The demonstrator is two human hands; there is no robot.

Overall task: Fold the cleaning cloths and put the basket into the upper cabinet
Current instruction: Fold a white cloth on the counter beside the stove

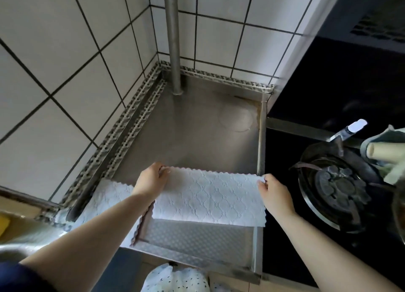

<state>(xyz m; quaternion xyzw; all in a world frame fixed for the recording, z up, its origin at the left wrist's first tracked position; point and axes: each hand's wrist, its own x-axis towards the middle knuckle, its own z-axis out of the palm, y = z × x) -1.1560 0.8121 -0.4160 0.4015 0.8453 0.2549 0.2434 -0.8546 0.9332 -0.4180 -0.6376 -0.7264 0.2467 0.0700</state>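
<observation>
A white patterned cleaning cloth (pixel 208 197) with scalloped edges is stretched out over the steel counter (pixel 197 121), folded into a long strip. My left hand (pixel 151 178) pinches its upper left corner. My right hand (pixel 274 191) pinches its upper right corner. A second white cloth (pixel 105 202) lies flat on the counter at the left, partly under my left forearm. No basket is in view.
Tiled walls meet in a corner behind the counter, where a steel pipe (pixel 173 40) stands upright. A black gas hob with a burner (pixel 337 188) lies to the right. Wrapped utensil handles (pixel 385 151) stick in from the right edge. A spotted fabric (pixel 175 278) shows at the bottom.
</observation>
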